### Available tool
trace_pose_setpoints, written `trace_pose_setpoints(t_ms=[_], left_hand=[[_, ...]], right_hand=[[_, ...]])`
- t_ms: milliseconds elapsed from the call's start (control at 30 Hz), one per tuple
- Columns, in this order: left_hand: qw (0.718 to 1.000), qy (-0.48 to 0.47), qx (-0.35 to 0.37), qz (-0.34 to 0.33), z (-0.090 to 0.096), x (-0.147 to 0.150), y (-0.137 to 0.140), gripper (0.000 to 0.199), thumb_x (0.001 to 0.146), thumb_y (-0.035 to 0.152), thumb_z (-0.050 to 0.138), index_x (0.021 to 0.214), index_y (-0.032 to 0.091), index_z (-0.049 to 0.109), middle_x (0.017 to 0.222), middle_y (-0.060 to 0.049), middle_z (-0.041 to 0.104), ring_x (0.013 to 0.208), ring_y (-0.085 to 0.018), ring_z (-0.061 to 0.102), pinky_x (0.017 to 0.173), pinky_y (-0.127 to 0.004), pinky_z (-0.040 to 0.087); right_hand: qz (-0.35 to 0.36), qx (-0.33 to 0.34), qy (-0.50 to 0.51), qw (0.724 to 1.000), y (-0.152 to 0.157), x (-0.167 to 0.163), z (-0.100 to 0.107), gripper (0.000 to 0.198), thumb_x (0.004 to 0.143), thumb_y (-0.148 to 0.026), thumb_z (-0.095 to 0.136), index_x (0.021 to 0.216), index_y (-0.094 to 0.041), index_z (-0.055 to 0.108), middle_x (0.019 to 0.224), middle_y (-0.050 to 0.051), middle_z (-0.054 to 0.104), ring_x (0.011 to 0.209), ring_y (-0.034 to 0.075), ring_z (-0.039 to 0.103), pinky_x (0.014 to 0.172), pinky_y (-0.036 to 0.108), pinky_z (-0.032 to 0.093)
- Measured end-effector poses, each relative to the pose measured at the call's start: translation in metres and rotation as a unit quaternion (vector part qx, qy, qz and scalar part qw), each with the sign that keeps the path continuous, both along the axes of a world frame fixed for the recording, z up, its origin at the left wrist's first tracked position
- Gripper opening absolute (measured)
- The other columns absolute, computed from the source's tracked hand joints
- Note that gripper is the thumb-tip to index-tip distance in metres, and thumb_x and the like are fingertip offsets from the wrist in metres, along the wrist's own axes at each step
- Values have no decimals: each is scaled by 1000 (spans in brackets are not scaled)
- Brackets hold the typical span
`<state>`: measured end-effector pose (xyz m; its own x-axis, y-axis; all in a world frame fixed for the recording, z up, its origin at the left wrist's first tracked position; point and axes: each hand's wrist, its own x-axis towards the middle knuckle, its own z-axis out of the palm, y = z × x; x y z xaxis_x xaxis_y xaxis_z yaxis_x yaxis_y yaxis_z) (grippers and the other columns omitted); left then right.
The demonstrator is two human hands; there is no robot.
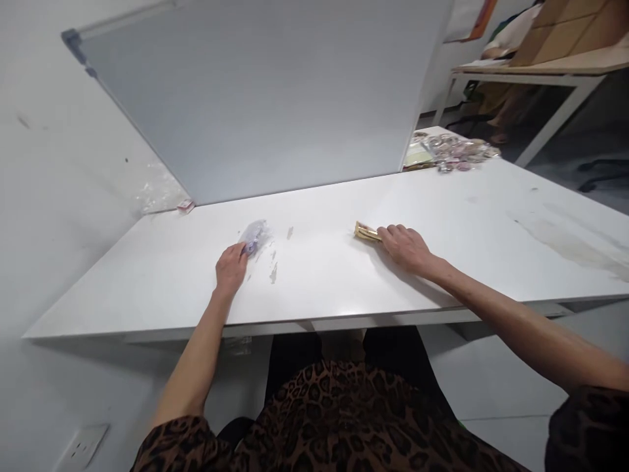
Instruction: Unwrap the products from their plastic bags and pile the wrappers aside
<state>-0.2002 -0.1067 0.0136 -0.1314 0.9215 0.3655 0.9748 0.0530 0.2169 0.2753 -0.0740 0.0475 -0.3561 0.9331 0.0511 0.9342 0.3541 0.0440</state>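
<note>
My left hand [231, 267] is closed on the near end of a clear plastic bag [254, 235] with something purple inside, low over the left part of the white table. Further right, my right hand [403, 248] grips a flat gold packet [366, 232], whose printed end sticks out to the left of my fingers. The part of the packet under my fingers is hidden. A stretch of tabletop lies between the two hands.
A whiteboard [265, 98] leans along the back of the table [314, 275]. Several small bagged items [459, 152] are heaped at the far right. A small pink-and-white box [185, 206] sits by the left wall. Beyond, a person sits at another desk with cardboard boxes [565, 29].
</note>
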Motion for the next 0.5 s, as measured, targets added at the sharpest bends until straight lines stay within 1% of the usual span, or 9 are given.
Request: trace_pose_setpoints(t_ms=[67,133,167,200,233,300,333,367,500], left_hand=[[1000,1,3,0,-1,-3,1,47,102,35,41,139,27,68,146,-13,72,138,-32,65,123,-48,51],[1000,-2,8,5,-2,-6,1,46,102,38,41,137,31,68,145,-11,73,138,-32,66,121,-49,52],[1000,-3,10,7,-2,-8,1,45,101,39,41,137,33,68,145,-10,73,138,-32,66,121,-50,53],[1000,-5,12,9,-3,-9,1,45,101,40,41,137,34,68,145,-9,73,138,-31,66,120,-50,54],[1000,-5,14,9,-3,-10,1,46,101,41,41,137,34,68,144,-9,73,138,-31,66,120,-49,54],[1000,-1,18,10,-5,-11,1,47,102,42,40,137,33,69,145,-10,73,138,-31,67,120,-48,54],[1000,1,20,10,-5,-12,1,47,102,42,40,137,31,70,145,-10,73,138,-30,67,120,-47,54],[1000,3,23,11,-6,-13,1,48,102,41,40,137,29,71,145,-11,73,138,-31,67,120,-47,54],[999,14,41,12,-10,-18,1,51,104,41,41,135,17,74,142,-15,75,133,-32,71,116,-48,56]], right_hand=[[-3,-27,31,999,-1,16,0,23,110,-20,39,117,-15,61,117,19,70,100,28,61,75,34,36],[-51,-75,106,990,2,35,3,17,110,-25,45,108,-18,60,106,14,70,89,24,59,70,32,34],[-88,-99,163,978,4,45,5,15,110,-27,50,102,-19,60,97,10,69,82,22,58,68,31,33],[-133,-116,238,955,6,56,6,16,108,-28,56,95,-19,60,88,7,66,77,20,55,66,30,33],[-176,-122,323,922,9,67,7,17,105,-27,62,90,-19,61,81,5,63,73,19,53,65,29,34],[-247,-102,476,838,16,90,7,22,102,-25,67,81,-19,61,74,2,58,70,16,52,64,28,36],[-274,-84,527,800,19,101,5,25,101,-24,67,78,-18,60,72,1,55,68,15,51,63,28,36],[-298,-65,559,771,23,112,3,26,102,-22,65,77,-18,58,70,1,53,66,13,49,62,27,37],[-371,-10,590,717,44,154,-1,25,100,-12,62,77,-18,54,69,-2,50,60,11,47,58,26,39]])
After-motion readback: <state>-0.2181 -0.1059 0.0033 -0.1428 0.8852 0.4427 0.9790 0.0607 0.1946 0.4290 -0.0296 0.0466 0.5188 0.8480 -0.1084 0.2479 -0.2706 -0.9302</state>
